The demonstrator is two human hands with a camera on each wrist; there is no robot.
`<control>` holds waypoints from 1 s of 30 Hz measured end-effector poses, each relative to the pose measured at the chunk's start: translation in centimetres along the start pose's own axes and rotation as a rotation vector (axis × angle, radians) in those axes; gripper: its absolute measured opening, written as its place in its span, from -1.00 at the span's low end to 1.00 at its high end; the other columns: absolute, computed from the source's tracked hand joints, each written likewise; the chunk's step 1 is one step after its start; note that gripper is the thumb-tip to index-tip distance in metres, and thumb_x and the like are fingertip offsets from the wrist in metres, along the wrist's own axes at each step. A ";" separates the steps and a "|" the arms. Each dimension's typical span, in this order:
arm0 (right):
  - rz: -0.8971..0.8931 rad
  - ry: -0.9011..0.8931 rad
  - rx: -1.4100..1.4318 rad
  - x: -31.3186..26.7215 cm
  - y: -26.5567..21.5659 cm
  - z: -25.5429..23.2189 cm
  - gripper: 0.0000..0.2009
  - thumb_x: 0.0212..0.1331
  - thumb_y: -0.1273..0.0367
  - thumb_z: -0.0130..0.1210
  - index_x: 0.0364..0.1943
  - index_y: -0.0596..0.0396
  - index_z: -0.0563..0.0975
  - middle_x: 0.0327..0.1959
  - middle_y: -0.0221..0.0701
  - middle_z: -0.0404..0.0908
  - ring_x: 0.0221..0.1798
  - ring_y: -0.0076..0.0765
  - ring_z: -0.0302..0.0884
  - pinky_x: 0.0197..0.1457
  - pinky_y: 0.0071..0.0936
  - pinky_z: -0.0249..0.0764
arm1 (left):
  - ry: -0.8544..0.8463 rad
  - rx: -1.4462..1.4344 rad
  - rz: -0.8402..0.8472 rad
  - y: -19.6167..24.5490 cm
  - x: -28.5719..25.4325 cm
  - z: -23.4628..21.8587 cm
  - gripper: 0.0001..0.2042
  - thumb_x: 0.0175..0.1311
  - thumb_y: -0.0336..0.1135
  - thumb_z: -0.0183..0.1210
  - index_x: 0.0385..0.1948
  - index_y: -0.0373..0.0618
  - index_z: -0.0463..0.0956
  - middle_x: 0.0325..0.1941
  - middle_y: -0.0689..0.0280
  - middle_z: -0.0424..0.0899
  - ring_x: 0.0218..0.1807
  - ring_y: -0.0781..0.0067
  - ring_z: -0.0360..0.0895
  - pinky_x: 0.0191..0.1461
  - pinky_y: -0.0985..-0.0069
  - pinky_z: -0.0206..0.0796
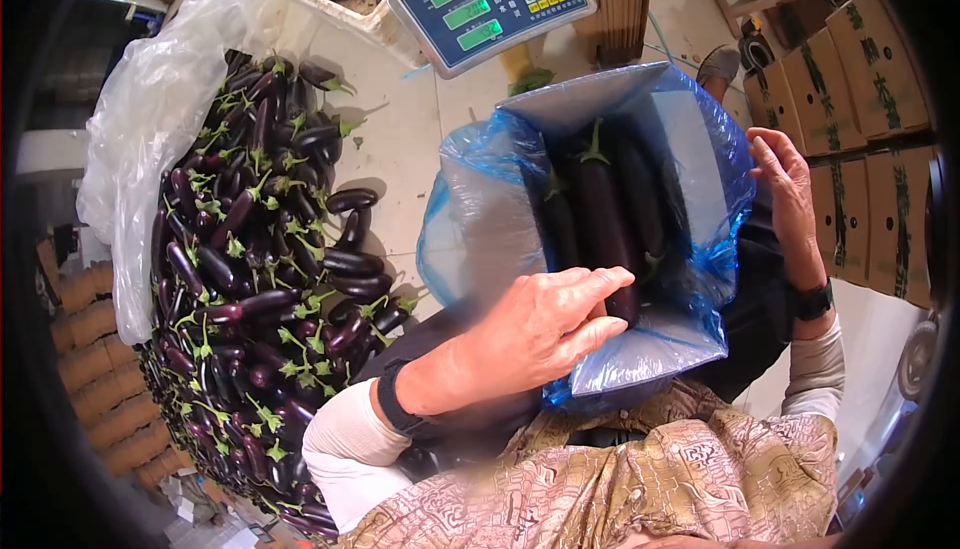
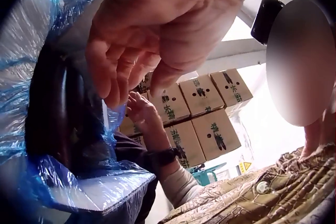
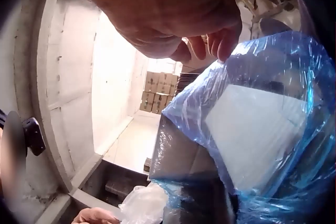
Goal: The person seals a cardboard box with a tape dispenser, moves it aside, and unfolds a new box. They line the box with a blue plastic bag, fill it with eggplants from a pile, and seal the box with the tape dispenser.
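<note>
Long dark eggplants (image 1: 600,199) lie side by side in a box (image 1: 650,344) lined with blue plastic (image 1: 735,184). Over the box's near left part hovers my left hand (image 1: 535,329), its fingers loosely extended above the eggplants' lower ends. In the left wrist view that hand (image 2: 173,24) has nothing between its fingers. My right hand (image 1: 790,194) is at the box's right side, fingers loosely bent. The right wrist view shows the right hand (image 3: 173,14) with fingertips at the plastic's edge (image 3: 236,56); whether they touch it is unclear.
A big heap of small eggplants (image 1: 250,289) lies on the left beside clear plastic sheeting (image 1: 150,159). Beyond the box stand a digital scale (image 1: 495,9) and a white foam crate (image 1: 340,14). Printed cartons (image 1: 850,79) are stacked on the right.
</note>
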State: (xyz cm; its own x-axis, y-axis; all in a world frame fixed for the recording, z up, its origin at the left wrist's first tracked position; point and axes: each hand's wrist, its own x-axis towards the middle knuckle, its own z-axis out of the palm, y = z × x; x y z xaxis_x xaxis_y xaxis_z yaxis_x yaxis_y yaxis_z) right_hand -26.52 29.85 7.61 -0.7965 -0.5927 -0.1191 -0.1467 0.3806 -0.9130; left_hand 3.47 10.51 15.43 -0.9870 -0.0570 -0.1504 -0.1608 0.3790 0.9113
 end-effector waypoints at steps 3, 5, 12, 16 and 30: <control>0.016 0.000 -0.015 0.6 0.2 0.1 -0.68 0.38 0.16 0.08 0.01 0.06 0.59 -0.09 -0.48 0.63 -0.05 -0.61 0.51 -0.05 -0.59 0.44 | 0.018 -0.009 -0.002 -0.3 0.0 -0.6 -0.60 0.29 -0.32 0.19 0.12 -0.24 0.42 -0.29 0.06 0.60 -0.28 0.02 0.59 -0.15 0.24 0.44; 0.025 -0.017 -0.002 0.9 0.9 0.1 -0.67 0.38 0.14 0.07 0.02 0.06 0.59 -0.07 -0.47 0.63 -0.02 -0.59 0.52 -0.04 -0.59 0.44 | 0.033 -0.007 -0.003 -0.5 -0.1 -1.0 -0.61 0.28 -0.33 0.19 0.11 -0.26 0.43 -0.29 0.06 0.60 -0.28 0.02 0.59 -0.14 0.24 0.44; 0.034 -0.050 -0.009 0.7 0.8 0.4 -0.61 0.40 0.07 0.02 0.04 0.06 0.57 0.00 -0.43 0.62 0.09 -0.47 0.53 0.01 -0.53 0.47 | 0.064 -0.048 -0.042 -0.3 -0.1 -0.9 -0.62 0.27 -0.34 0.21 0.09 -0.30 0.45 -0.29 0.05 0.61 -0.29 0.02 0.58 -0.14 0.26 0.43; 0.044 -0.068 0.005 0.7 0.7 0.5 -0.61 0.39 0.07 0.03 0.03 0.07 0.57 0.00 -0.42 0.62 0.09 -0.46 0.54 0.01 -0.51 0.47 | 0.052 -0.032 0.011 -0.5 0.0 -0.4 -0.61 0.28 -0.33 0.20 0.10 -0.28 0.44 -0.33 0.06 0.59 -0.30 0.01 0.58 -0.16 0.25 0.42; 0.166 -0.139 -0.049 2.4 3.6 0.6 -0.54 0.35 -0.05 0.04 0.10 -0.04 0.56 0.13 -0.41 0.55 0.11 -0.43 0.48 0.09 -0.51 0.35 | 0.795 -0.234 -0.239 -1.1 -11.7 -11.6 -0.64 0.43 -0.24 0.09 0.17 -0.18 0.50 -0.21 0.27 0.71 -0.22 0.56 0.66 -0.08 0.61 0.51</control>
State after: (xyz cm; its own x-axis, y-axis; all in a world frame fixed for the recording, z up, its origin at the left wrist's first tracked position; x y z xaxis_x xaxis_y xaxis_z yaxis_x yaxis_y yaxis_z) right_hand -28.65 29.38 3.81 -0.7241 -0.6099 -0.3220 -0.0511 0.5130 -0.8568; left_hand 15.13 0.05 20.60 -0.6227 -0.7739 -0.1152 -0.2757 0.0793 0.9580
